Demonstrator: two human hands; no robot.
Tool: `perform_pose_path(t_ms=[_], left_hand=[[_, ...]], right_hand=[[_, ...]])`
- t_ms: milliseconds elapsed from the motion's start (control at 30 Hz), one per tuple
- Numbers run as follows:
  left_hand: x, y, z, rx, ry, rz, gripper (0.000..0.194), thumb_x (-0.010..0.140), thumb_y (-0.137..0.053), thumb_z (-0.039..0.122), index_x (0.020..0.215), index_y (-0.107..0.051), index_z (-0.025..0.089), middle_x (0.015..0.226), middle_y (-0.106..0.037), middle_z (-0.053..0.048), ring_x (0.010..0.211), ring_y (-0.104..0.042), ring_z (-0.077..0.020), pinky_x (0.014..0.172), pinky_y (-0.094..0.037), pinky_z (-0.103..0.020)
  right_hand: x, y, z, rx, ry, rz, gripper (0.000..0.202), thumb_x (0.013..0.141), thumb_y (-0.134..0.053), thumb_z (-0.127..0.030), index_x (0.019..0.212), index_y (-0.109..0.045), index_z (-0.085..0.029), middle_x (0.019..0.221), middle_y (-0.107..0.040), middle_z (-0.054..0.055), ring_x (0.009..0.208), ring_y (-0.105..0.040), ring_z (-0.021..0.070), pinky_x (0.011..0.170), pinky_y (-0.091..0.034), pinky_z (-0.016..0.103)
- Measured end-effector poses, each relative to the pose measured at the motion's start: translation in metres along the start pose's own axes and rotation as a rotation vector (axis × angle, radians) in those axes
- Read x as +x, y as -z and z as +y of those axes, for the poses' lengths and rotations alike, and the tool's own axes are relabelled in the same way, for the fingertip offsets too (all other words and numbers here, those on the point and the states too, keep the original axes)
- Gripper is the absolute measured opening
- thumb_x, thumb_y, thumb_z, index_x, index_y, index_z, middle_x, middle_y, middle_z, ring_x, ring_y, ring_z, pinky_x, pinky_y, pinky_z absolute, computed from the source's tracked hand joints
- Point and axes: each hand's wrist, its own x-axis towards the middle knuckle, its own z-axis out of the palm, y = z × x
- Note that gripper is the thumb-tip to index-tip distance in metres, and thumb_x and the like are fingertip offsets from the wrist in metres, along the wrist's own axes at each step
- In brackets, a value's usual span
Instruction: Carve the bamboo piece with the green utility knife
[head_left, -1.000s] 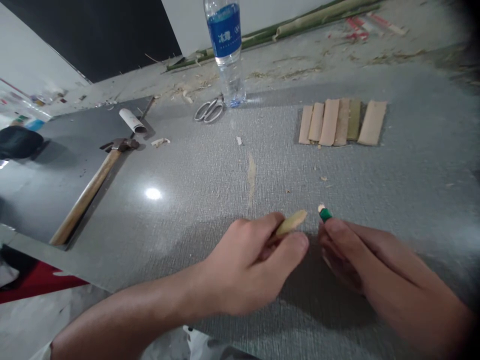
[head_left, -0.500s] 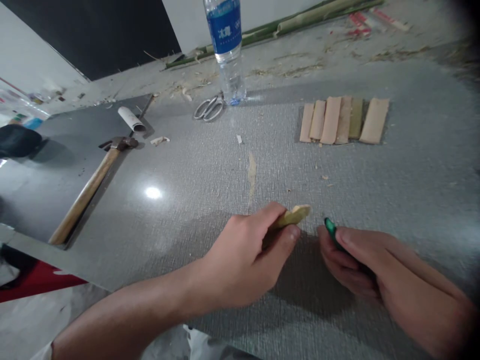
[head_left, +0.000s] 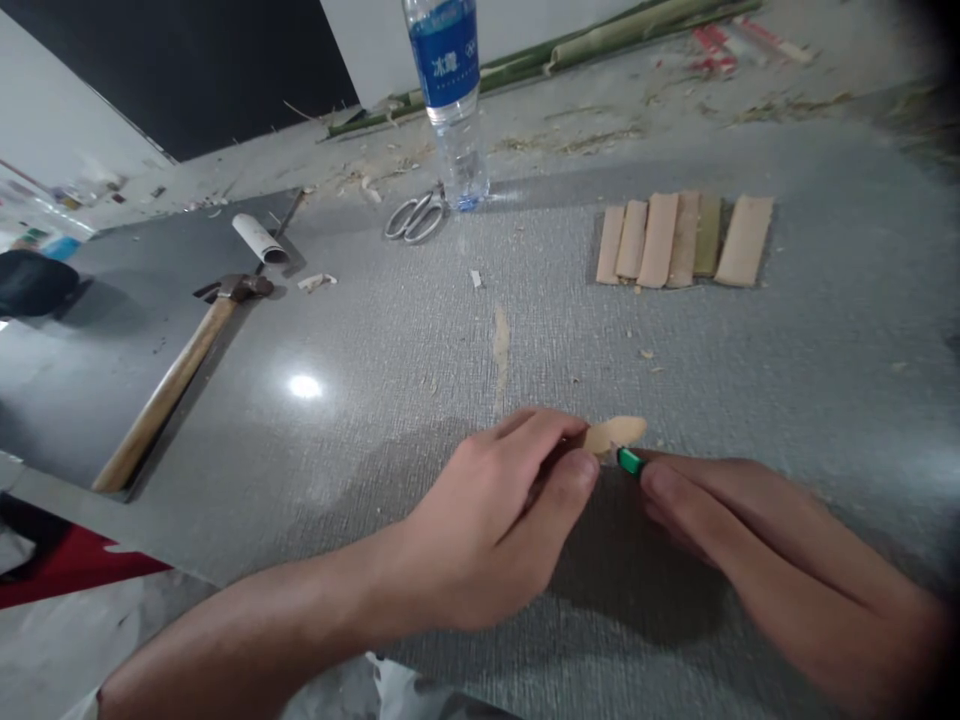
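Note:
Between the thumb and fingers of my left hand (head_left: pixel 517 510) is a pale bamboo piece (head_left: pixel 621 433), its rounded end pointing right. My right hand (head_left: pixel 720 510) is closed on a green cutter (head_left: pixel 629 461), whose tip is at the lower edge of the bamboo piece, close to my left thumb. Most of the cutter's handle is hidden in my right fingers. Beyond the hands, several flat bamboo slats (head_left: pixel 679 240) lie side by side on the grey table (head_left: pixel 390 350).
A hammer (head_left: pixel 172 385) and a white tube (head_left: pixel 259 240) lie at the left. Scissors (head_left: pixel 416 217) rest beside an upright water bottle (head_left: pixel 454 110). Green bamboo poles (head_left: pixel 600 45) lie along the back, with shavings in front.
My right hand has moved left and brought the green cutter against the bamboo piece. The bamboo piece has turned, showing its pale flat face.

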Motion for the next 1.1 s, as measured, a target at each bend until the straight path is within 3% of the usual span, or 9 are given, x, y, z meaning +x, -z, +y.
perform_pose_path(t_ms=[100, 267, 467, 567, 700, 800, 1100], left_hand=[[-0.001, 0.0, 0.001, -0.032, 0.029, 0.001, 0.023, 0.12, -0.05, 0.032, 0.108, -0.065, 0.019, 0.098, -0.067, -0.001, 0.088, -0.061, -0.0151, 0.081, -0.046, -0.033], [-0.001, 0.0, 0.004, -0.117, 0.116, -0.042, 0.025, 0.12, -0.049, 0.03, 0.097, -0.055, 0.021, 0.078, -0.053, 0.006, 0.07, -0.048, -0.0112, 0.067, -0.038, -0.033], [-0.002, 0.001, 0.005, -0.272, 0.264, -0.105, 0.032, 0.119, -0.052, 0.041, 0.093, -0.051, 0.023, 0.08, -0.05, 0.006, 0.073, -0.045, -0.012, 0.064, -0.038, -0.031], [-0.003, 0.001, 0.004, -0.282, 0.261, -0.111, 0.036, 0.118, -0.057, 0.049, 0.093, -0.05, 0.023, 0.081, -0.049, 0.006, 0.073, -0.043, -0.0116, 0.063, -0.038, -0.03], [-0.003, -0.001, 0.003, -0.262, 0.236, -0.089, 0.035, 0.12, -0.054, 0.048, 0.096, -0.05, 0.023, 0.08, -0.049, 0.007, 0.071, -0.043, -0.0108, 0.063, -0.038, -0.029], [-0.002, -0.002, 0.003, -0.235, 0.218, -0.079, 0.035, 0.12, -0.052, 0.049, 0.097, -0.052, 0.023, 0.079, -0.05, 0.007, 0.07, -0.044, -0.0108, 0.064, -0.038, -0.03], [0.0, -0.009, -0.002, -0.073, 0.154, -0.017, 0.034, 0.116, -0.059, 0.046, 0.094, -0.047, 0.024, 0.077, -0.056, 0.006, 0.067, -0.048, -0.0116, 0.06, -0.035, -0.031]], right_hand=[[0.006, 0.001, -0.014, 0.029, 0.048, -0.114, 0.048, 0.11, -0.059, -0.063, 0.074, -0.076, -0.036, 0.069, -0.079, 0.001, 0.062, -0.071, 0.0273, 0.058, -0.062, 0.037], [0.007, 0.001, -0.006, 0.001, 0.099, -0.142, 0.053, 0.113, -0.051, -0.07, 0.079, -0.074, -0.037, 0.071, -0.081, 0.0, 0.061, -0.072, 0.0288, 0.058, -0.062, 0.041], [0.008, 0.0, -0.001, -0.056, 0.205, -0.181, 0.056, 0.117, -0.041, -0.071, 0.083, -0.068, -0.036, 0.072, -0.08, 0.0, 0.06, -0.072, 0.0264, 0.056, -0.062, 0.039], [0.009, 0.0, -0.002, -0.055, 0.191, -0.189, 0.057, 0.118, -0.039, -0.071, 0.084, -0.067, -0.035, 0.072, -0.08, -0.001, 0.061, -0.071, 0.0247, 0.059, -0.061, 0.038], [0.012, 0.0, -0.001, -0.038, 0.165, -0.201, 0.049, 0.119, -0.049, -0.06, 0.086, -0.073, -0.033, 0.079, -0.083, -0.001, 0.067, -0.076, 0.0231, 0.064, -0.063, 0.035], [0.013, 0.0, 0.001, -0.05, 0.175, -0.191, 0.045, 0.118, -0.054, -0.054, 0.085, -0.073, -0.031, 0.076, -0.082, -0.002, 0.064, -0.076, 0.0207, 0.059, -0.059, 0.033], [0.007, -0.005, 0.008, -0.137, 0.175, -0.136, 0.047, 0.12, -0.048, -0.055, 0.084, -0.068, -0.031, 0.075, -0.077, -0.002, 0.063, -0.072, 0.02, 0.054, -0.054, 0.032]])
